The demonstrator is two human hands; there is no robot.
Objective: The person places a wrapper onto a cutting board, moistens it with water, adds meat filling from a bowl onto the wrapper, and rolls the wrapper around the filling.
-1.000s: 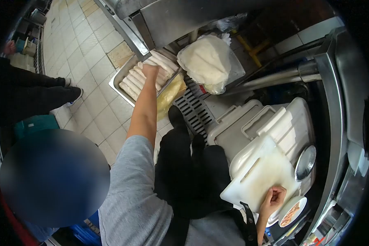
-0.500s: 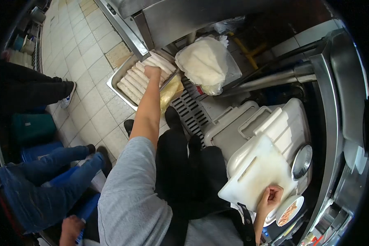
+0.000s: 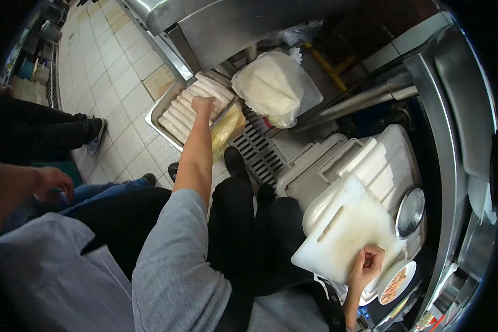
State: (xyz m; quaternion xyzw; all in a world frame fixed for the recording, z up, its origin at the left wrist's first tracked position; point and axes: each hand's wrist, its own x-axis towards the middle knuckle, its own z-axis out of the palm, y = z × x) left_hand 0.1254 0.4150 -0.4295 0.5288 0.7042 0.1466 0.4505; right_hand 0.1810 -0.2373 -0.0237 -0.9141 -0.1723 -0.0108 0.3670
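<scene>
Pale rolled wraps (image 3: pixel 176 128) lie in the rectangular steel tray (image 3: pixel 154 119) in my head view, their long axes parallel, pointing from upper left to lower right, across the tray's length. My left hand (image 3: pixel 203 104) reaches onto them; its fingers point down and are partly hidden, so I can't tell their grip. A clear plastic bag of flat white sheets (image 3: pixel 271 83) sits near the tray. My right hand (image 3: pixel 369 264) has fingers loosely curled over the white cutting board (image 3: pixel 346 235), beside a white bowl of pinkish chopped filling (image 3: pixel 394 285).
</scene>
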